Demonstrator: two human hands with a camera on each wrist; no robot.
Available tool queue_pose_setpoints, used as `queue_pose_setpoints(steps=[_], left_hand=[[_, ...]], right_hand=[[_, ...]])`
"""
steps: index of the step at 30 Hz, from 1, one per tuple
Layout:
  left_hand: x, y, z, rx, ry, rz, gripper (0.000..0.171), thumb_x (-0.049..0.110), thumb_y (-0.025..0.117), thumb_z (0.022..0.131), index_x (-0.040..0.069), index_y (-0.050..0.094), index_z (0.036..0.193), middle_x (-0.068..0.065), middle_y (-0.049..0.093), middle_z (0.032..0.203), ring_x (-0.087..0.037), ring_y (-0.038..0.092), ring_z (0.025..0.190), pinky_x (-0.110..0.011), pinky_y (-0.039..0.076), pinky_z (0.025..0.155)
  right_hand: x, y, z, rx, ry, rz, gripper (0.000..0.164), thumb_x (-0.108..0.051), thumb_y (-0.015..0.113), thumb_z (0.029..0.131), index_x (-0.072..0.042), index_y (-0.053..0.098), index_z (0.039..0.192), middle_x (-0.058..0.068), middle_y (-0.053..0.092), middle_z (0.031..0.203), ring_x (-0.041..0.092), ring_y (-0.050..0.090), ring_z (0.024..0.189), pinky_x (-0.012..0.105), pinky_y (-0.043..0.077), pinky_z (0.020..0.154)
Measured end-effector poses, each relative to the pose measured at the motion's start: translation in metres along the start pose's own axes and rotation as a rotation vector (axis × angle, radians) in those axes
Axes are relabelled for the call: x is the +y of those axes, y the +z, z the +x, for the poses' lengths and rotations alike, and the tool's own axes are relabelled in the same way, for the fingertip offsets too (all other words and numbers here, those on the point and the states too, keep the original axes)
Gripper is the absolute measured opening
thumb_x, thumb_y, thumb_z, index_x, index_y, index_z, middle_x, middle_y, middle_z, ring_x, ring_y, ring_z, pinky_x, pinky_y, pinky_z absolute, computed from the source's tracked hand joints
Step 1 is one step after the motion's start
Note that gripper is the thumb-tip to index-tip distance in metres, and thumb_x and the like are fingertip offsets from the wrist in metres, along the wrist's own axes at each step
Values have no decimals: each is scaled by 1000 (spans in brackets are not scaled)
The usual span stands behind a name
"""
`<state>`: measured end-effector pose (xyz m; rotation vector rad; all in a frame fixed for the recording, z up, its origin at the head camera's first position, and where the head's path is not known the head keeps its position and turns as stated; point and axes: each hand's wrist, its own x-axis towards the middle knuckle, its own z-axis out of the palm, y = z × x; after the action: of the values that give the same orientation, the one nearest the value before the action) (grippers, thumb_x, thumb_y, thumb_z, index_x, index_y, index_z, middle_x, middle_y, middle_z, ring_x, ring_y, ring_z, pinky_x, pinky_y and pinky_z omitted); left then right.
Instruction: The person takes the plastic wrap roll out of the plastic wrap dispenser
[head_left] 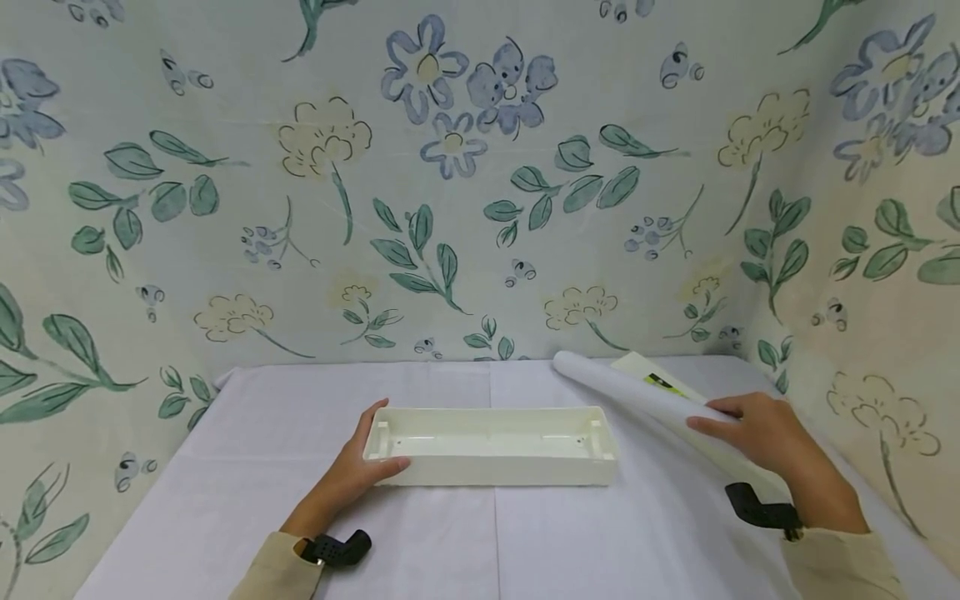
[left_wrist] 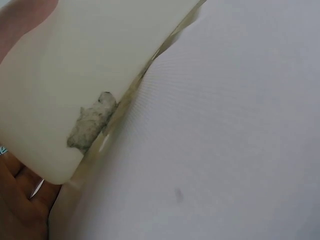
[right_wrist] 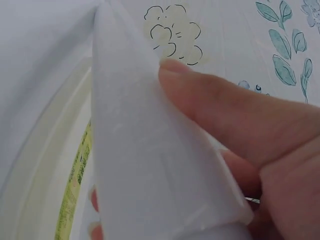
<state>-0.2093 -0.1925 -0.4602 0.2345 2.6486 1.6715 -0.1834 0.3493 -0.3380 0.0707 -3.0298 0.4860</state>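
My left hand (head_left: pixel 356 462) grips the left end of a long cream plastic box (head_left: pixel 495 473), thumb over the front rim and fingers behind the end wall. The box is open at the top, and its inside shows bare. In the left wrist view a torn grey patch (left_wrist: pixel 92 122) marks the box wall (left_wrist: pixel 65 65) near its lower edge. My right hand (head_left: pixel 765 433) holds a white roll (head_left: pixel 630 387) near its closer end, thumb on one side and fingers round the other. The roll slants up and left toward the back of the table.
A long cream lid-like piece (head_left: pixel 660 364) with a yellow-green label (head_left: pixel 663 383) lies at the right, partly hidden under the roll. White cloth (head_left: pixel 420 542) covers the table. Floral fabric (head_left: pixel 480 217) hangs behind and along both sides.
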Motion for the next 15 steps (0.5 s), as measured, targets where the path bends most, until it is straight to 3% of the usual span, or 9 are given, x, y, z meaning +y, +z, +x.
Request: queue_pose_setpoints(steps=[6,15], left_hand=[[-1,1,0,-3,-10,6,99,39,82,74,32,18,150,-11,40,144,-31,45,124,-58,34,102],[1,-1,-1,3,-3,-1,98,37,81,75,31,19,150,-11,42,142,-31,46,121,-56,36,100]], right_hand=[[3,6,-1,-67,90,25,87,-64,67,78,10,57,123,38,53,121,33,54,81,38,46,61],[6,10,-2,-82,106,37,90,-64,67,78,8,51,129,40,48,126,34,53,81,35,46,60]])
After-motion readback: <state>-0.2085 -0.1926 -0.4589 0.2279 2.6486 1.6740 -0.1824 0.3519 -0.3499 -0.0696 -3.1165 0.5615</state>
